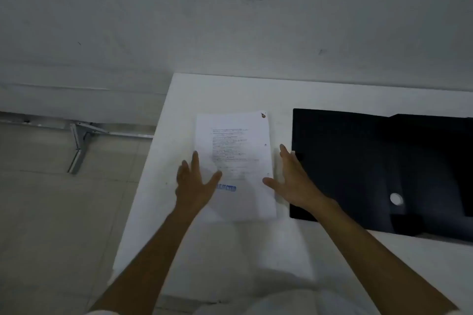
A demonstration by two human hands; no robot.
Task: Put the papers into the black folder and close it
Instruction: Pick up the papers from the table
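Observation:
A stack of white printed papers (235, 151) with a blue stamp near its lower left lies flat on the white table (230, 89). To its right the black folder (358, 166) lies spread open, a round hole showing in its spine area. My left hand (195, 184) hovers over the stack's left edge with fingers apart, the thumb over the sheet. My right hand (294, 179) is spread at the stack's right edge, between the papers and the folder. Neither hand grips anything.
The table's left edge drops to a tiled floor (51, 212), where a metal bracket or leg (79, 146) stands by the wall. A pale, marked wall (230, 20) rises behind the table.

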